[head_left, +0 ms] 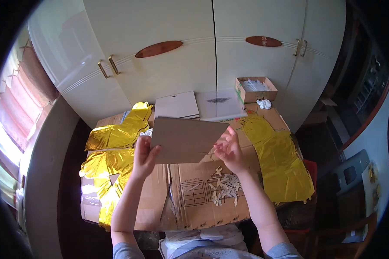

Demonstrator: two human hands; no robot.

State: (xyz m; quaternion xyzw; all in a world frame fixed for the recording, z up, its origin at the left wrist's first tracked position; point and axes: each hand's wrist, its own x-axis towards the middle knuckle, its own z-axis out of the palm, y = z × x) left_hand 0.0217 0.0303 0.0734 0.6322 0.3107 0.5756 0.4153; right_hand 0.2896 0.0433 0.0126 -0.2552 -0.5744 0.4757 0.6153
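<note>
A flat grey-brown cardboard sheet [183, 140] is held up above the table, tilted, between my two hands. My left hand [145, 157] grips its left edge, with the thumb on the near side. At its right edge, my right hand [230, 149] has its fingers curled around the side and corner. Below the sheet and close to my right forearm lies a loose heap of small pale cut-out pieces [227, 187]. The sheet hides part of the tabletop behind it.
Flat gold foil balloons lie on the left [110, 162] and right [281, 159] of the cardboard-covered table [151, 211]. Toward the back are pale boards [176, 103], a clear plastic sheet [220, 103], a carton of white sticks [256, 90] and a white crumpled bundle [263, 103]. Cabinets [168, 26] stand behind.
</note>
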